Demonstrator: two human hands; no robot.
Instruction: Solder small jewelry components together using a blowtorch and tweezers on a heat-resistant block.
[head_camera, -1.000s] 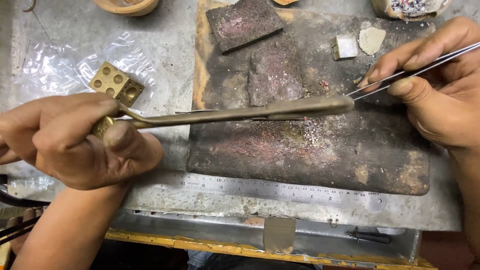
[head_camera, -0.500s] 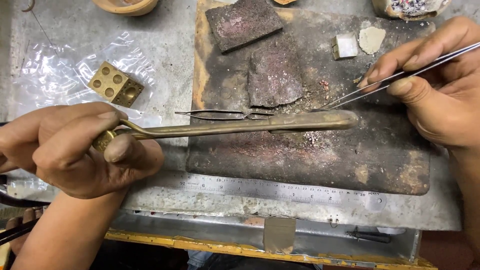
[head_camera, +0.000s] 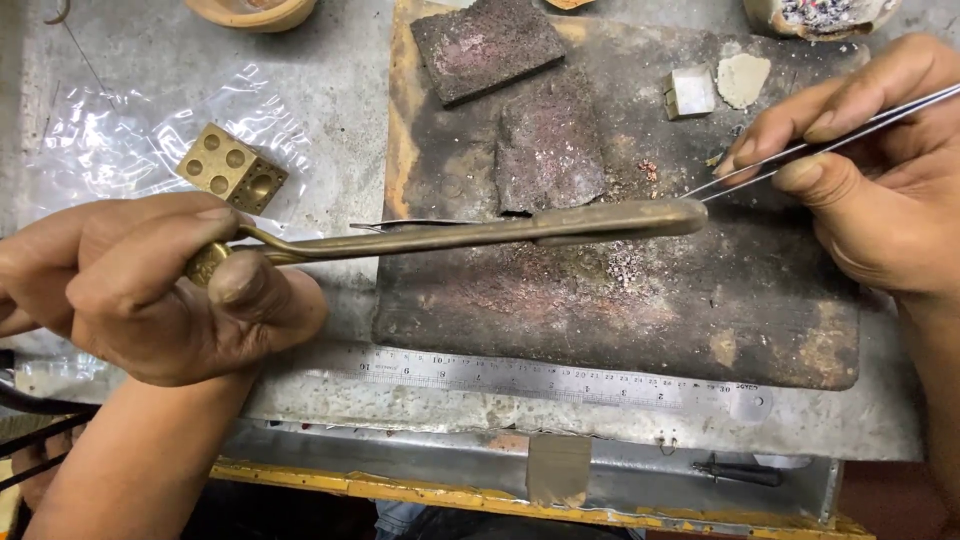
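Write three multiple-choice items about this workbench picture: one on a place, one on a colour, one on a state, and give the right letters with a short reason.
1. Where does the ruler lie?
A. along the near edge of the charred board
B. on the plastic bag
C. in the left hand

2. What colour is the dapping block?
A. blue
B. brass yellow
C. white

3. How does the right hand hold the tweezers?
A. lying loose on an open palm
B. pinched between thumb and fingers
C. not touching them

Answers: 1 A, the ruler runs just below the board; 2 B, the holed cube is brass yellow; 3 B, thumb and fingertips press both sides of the tweezers.
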